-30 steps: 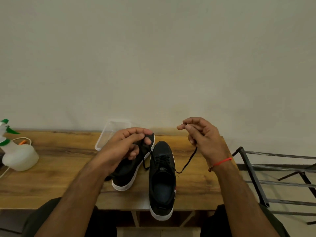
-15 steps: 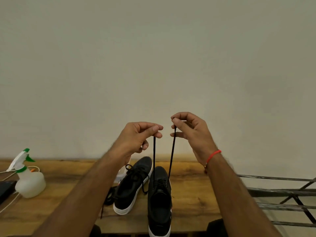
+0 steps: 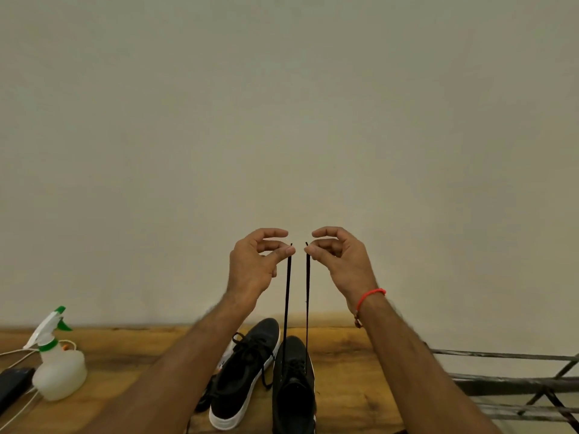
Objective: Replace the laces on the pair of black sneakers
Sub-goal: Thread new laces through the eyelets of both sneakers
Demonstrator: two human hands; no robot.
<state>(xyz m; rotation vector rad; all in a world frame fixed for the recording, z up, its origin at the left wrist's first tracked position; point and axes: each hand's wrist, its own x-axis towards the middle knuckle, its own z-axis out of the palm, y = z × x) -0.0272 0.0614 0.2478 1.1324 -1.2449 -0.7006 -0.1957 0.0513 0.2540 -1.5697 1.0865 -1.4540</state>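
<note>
Sneakers sat side by side on the wooden table (image 3: pixel 344 380) well below our raised fingers, the only view we had being the one from the head. The right sneaker (image 3: pixel 293 386) stood almost straight under our fingertips, and the left sneaker (image 3: pixel 247 371) lay just beside it, angled away. We held the two ends of one black lace (image 3: pixel 286 296) up level with each other: the left hand (image 3: pixel 253 264) pinched one end between thumb and forefinger, the right hand (image 3: pixel 341 261) pinched the other the same way, the remaining fingers loosely curled. Both strands ran down taut into the front eyelets of the right sneaker.

We judged that shoe only begun, threaded at the lowest holes with the ends being evened, and the crossing upward all left to do. The left sneaker carried a loose lace; old or new, we could not tell.

As for containers, a spray bottle (image 3: pixel 59 371) stood far to the left of our fingers, its contents not discernible.
</note>
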